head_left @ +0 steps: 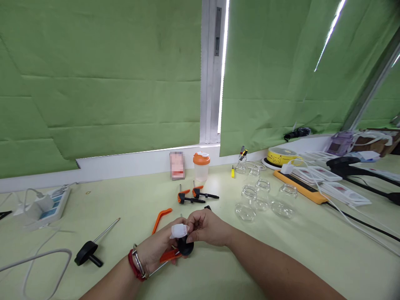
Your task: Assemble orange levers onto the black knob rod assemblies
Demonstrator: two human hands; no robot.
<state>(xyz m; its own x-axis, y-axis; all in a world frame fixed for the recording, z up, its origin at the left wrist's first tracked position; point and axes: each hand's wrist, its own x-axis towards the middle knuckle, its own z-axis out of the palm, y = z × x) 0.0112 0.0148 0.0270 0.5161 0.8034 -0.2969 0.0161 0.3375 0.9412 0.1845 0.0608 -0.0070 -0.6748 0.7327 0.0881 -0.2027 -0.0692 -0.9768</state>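
Note:
My left hand is closed around a black round part with a thin metal rod running out below it toward my wrist. An orange piece lies under the same fingers. A translucent white plastic piece sits on top, by my left thumb. My right hand pinches at the upper edge of the black part, close to the white piece; its fingertips hide what they grip. A bent orange handle lies just beyond my left hand. Further back rest two black-and-orange assemblies with black handles.
A black disc with a crank and metal rod lies left, near a power strip and loose cables. Several glass jars stand right. Behind are an orange-lidded cup, yellow tape roll and an orange power strip.

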